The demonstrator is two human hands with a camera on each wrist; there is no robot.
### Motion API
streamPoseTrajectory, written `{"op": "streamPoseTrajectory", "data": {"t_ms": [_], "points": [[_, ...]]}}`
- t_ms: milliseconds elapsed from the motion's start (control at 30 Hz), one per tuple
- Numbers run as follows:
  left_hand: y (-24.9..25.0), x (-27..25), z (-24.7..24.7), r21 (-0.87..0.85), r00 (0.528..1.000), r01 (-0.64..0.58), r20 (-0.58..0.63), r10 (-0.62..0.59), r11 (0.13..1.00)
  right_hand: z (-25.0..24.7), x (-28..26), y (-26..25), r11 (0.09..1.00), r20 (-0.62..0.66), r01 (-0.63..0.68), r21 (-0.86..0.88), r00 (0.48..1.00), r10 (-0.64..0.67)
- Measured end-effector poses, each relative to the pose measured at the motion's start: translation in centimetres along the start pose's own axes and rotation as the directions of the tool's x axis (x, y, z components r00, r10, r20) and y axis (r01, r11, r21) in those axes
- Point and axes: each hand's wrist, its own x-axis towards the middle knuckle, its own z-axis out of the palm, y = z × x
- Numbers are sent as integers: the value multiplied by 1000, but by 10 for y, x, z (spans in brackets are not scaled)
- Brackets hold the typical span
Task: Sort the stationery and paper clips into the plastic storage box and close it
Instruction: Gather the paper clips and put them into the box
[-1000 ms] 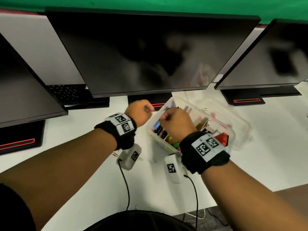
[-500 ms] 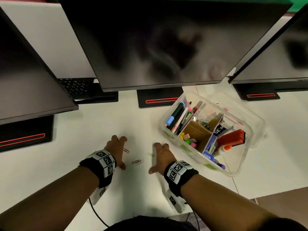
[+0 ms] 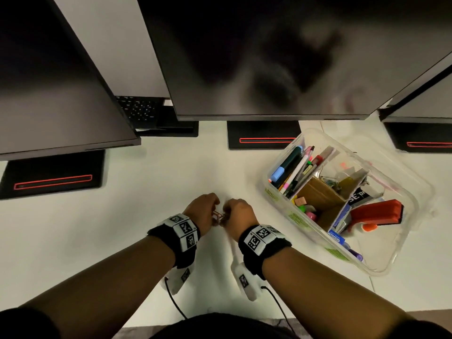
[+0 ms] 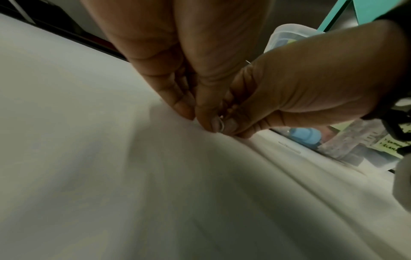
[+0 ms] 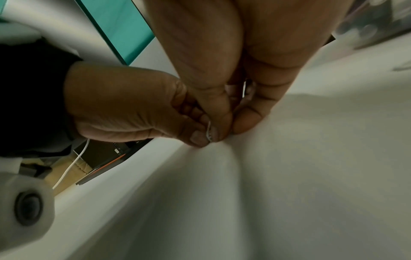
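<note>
On the white desk (image 3: 171,182) my left hand (image 3: 203,209) and right hand (image 3: 238,212) meet fingertip to fingertip, with a small cluster of paper clips (image 3: 218,216) pinched between them. The left wrist view shows my left hand (image 4: 198,119) low on the desk, a wire clip (image 4: 221,125) caught against the right hand's fingers (image 4: 231,123). In the right wrist view my right hand (image 5: 232,126) pinches a clip (image 5: 209,132) against the left thumb. The clear plastic storage box (image 3: 265,177) stands open to the right, holding pens (image 3: 291,167), a red stapler (image 3: 376,212) and cardboard dividers.
Three dark monitors overhang the back of the desk, their black stands (image 3: 263,135) close behind the box. A keyboard (image 3: 139,110) lies at the back left. The clear lid (image 3: 415,182) sits under the box on its far side. The desk's front edge (image 3: 379,311) runs beside my right forearm.
A second ago both hands were at the box. Half a second ago they lay flat on the desk beside loose clips. Now they have closed together with the clips between the fingertips.
</note>
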Motion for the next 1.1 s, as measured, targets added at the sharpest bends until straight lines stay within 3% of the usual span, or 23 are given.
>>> {"op": "streamPoseTrajectory", "data": {"t_ms": [100,200,367,500,733,933,1100], "points": [[-8,-2,-5,-69,999,-4,-52,1,998,-4,1,5,1000,44,10,20,999,-11],[-15,-6,-9,0,995,-29,-95,29,1000,-8,3,13,998,69,48,35,996,-51],[-15,-10,0,224,999,-37,4,37,974,-4,4,12,991,95,94,-91,992,-86],[-9,-9,4,238,996,-82,-11,87,968,5,-1,13,988,47,113,-110,993,-108],[0,-12,3,297,997,-73,25,69,952,14,0,10,975,23,155,-161,988,-153],[6,-20,6,513,974,-222,154,165,829,19,-5,7,944,54,176,-279,984,-168],[9,-20,0,567,949,-300,258,180,767,11,-14,12,970,48,129,-208,991,-121]]}}
